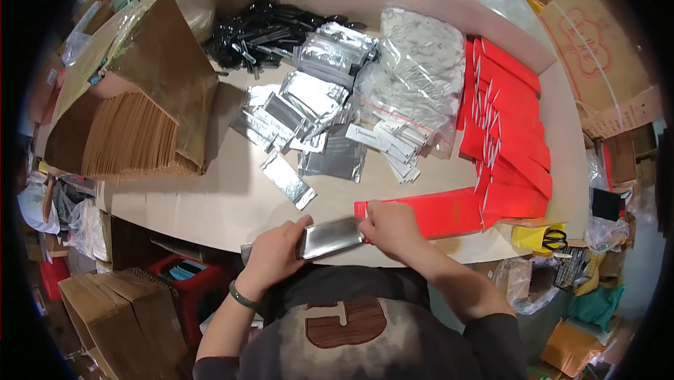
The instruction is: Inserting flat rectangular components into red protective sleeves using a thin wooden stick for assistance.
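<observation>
My left hand (275, 255) and my right hand (390, 229) both grip a silver foil pouch (330, 237) at the near edge of the beige table (210, 204), left hand at its left end, right hand at its right end. A long red envelope (435, 208) lies flat just behind my right hand. More silver foil pouches (302, 110) are spread in a loose heap in the middle of the table, one lying apart (288, 180) nearer to me. White flat pieces (386, 145) sit beside them.
A row of red envelopes (509, 120) runs down the right side. Clear bags of white items (418, 64) and black plastic pieces (263, 29) lie at the back. A stack of brown paper sheets (133, 138) stands left. Cardboard boxes (112, 306) and a red crate (186, 271) sit on the floor.
</observation>
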Motion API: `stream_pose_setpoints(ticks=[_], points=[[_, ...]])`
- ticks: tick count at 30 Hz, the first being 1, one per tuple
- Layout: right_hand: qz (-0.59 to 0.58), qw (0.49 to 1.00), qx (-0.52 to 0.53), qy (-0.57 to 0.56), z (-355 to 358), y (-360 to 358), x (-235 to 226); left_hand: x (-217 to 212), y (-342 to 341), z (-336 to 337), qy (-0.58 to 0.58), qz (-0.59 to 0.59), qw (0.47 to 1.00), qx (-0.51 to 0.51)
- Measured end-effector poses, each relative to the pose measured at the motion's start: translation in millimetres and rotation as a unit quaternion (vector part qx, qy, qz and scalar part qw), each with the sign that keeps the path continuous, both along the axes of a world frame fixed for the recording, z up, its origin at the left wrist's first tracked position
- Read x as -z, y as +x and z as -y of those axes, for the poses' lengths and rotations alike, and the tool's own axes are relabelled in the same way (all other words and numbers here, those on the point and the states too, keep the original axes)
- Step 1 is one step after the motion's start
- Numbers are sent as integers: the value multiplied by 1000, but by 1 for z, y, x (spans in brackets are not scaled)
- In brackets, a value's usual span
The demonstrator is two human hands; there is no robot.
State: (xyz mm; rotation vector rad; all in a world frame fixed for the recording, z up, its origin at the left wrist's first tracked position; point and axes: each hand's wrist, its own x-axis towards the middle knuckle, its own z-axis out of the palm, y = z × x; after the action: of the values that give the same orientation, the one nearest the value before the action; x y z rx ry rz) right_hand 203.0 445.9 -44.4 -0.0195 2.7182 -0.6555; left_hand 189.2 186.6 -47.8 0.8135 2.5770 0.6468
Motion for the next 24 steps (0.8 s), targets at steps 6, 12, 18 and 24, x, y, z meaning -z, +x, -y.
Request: stream_pose_setpoints(ticks=[6, 12, 18, 24], points=[[-36, 982, -81, -169, 55, -11, -11, 9, -14, -20, 80, -23, 994, 77], [-400, 904, -51, 144, -49, -110, 51, -32, -66, 47, 107, -179, 973, -94], [-233, 952, 44, -196, -18, -90, 30, -79, -141, 169, 35, -416, 849, -324], [-284, 957, -64, 15, 26, -66, 52, -31, -188, 172, -66, -256, 921, -288]])
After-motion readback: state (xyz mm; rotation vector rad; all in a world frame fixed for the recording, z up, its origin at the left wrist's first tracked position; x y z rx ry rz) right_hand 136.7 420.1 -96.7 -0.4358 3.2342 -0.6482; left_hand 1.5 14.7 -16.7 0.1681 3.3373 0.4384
